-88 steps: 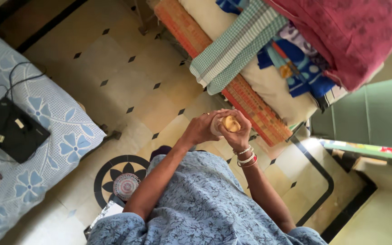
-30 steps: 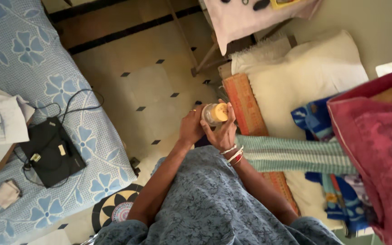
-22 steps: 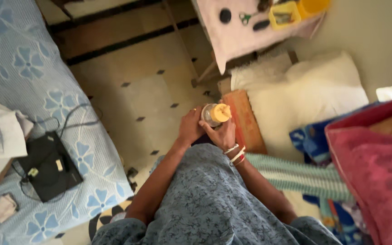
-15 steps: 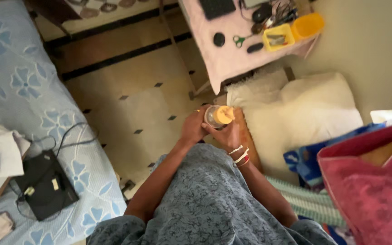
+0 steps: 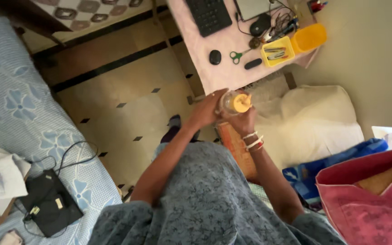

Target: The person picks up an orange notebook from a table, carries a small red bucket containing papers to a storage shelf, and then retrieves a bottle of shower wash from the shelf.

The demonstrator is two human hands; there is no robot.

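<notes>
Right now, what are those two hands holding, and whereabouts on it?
A small clear jar: the left hand wraps its side, the right hand grips around its yellow lid.

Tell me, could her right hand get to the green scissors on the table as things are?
Probably not at once. The right hand is wrapped around the jar, shared with the left hand. The scissors lie uncovered on the table just beyond; the path looks free.

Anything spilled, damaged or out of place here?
Nothing stands out: both hands, left hand and right hand, hold the small clear jar with a yellow lid upright, no spill visible.
</notes>
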